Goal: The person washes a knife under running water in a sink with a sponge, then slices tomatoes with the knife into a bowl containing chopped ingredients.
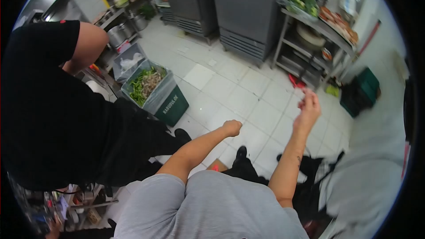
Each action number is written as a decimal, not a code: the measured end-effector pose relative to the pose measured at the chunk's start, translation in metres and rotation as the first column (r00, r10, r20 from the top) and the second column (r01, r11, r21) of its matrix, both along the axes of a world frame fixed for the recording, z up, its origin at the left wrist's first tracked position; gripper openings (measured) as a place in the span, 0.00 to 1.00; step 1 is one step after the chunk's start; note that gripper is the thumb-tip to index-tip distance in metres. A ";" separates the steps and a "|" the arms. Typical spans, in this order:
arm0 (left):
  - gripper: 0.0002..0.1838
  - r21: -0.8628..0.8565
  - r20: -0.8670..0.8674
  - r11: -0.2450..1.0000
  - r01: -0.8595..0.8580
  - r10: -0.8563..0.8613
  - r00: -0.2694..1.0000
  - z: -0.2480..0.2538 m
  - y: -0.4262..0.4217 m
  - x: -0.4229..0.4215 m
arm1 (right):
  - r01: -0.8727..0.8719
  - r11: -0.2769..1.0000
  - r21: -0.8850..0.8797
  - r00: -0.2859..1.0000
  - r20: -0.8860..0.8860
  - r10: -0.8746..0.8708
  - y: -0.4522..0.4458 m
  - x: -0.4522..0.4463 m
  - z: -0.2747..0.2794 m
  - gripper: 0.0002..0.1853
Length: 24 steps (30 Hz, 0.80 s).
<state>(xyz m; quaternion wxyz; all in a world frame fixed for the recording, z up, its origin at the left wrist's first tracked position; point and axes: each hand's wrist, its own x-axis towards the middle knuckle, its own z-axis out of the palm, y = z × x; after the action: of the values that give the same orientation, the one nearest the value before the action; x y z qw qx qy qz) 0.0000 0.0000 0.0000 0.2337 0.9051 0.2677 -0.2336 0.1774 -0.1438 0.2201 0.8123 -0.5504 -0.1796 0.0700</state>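
Over the tiled floor, in front of the grey shirt, my left hand is closed in a loose fist; what it holds, if anything, is hidden. Raised further to the right, my right hand has its fingers partly curled and apart, with nothing visible in them. A green bin with a clear liner stands on the floor to the left of my left hand. Green vegetable pieces and brownish scraps fill its top.
A person in black stands close on the left. Tall grey cabinets are ahead. At the right, a metal shelf bears bagged greens and reddish food. A dark green container stands by the wall.
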 end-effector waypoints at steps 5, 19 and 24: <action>0.15 0.246 0.336 0.895 -0.373 0.282 0.899 0.007 0.099 0.029 | 0.062 0.992 0.112 0.938 -0.345 -0.020 0.087 0.134 -0.028 0.07; 0.10 -0.333 0.371 0.103 -0.937 0.928 -0.030 -0.046 0.397 -0.192 | -0.240 0.889 -0.390 0.943 -0.311 0.118 0.268 0.183 -0.174 0.04; 0.12 -0.194 0.692 -0.181 -0.964 0.672 -0.265 -0.012 0.569 -0.366 | -0.155 0.777 -0.610 0.963 -0.270 -0.020 0.286 0.203 -0.214 0.05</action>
<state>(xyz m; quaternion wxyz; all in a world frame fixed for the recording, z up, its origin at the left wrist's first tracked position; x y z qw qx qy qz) -0.3659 0.5690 -0.0117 0.1726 0.4378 0.7938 0.3852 0.3802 0.1421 0.0061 0.5965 -0.7677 -0.0574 0.2269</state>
